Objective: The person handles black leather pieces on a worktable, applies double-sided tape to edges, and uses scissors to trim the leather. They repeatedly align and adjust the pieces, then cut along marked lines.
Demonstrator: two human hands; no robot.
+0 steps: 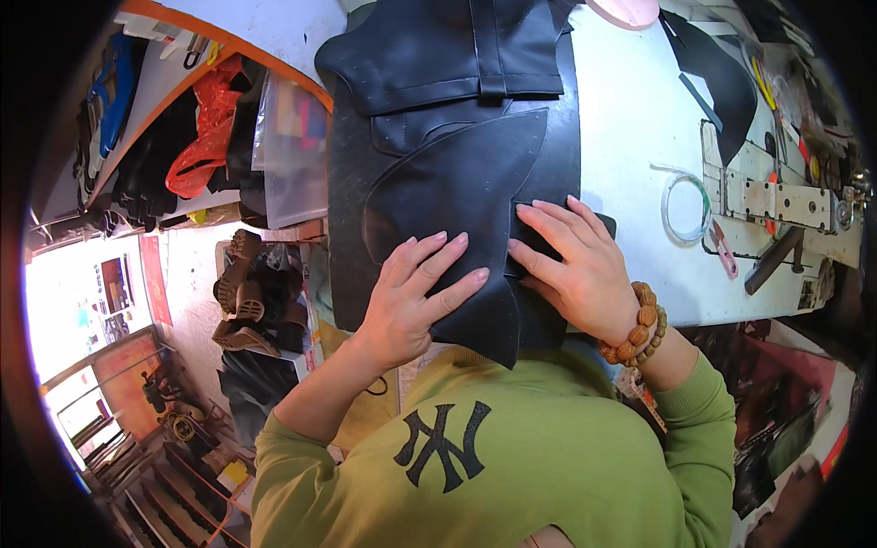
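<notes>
A curved, pointed piece of black leather (457, 178) lies in front of me on a dark mat (352, 173), its lower tip reaching toward my body. My left hand (400, 301) rests on its lower left part with the fingers spread. At its right edge, my right hand (585, 279) lies with fingers stretched over dark leather; its thumb is partly hidden beneath the hand. Pale marks run along the edges of the piece. Beyond it is more black leather (416, 59), with a strap (491, 50) across it.
To the right, a pale roll (687, 212), small pink-handled snips (724, 251) and a hammer (775, 260) lie by a sewing machine's metal bed (776, 203). An orange-edged shelf at left holds a red plastic bag (206, 132). Brown footwear (242, 292) stands below it.
</notes>
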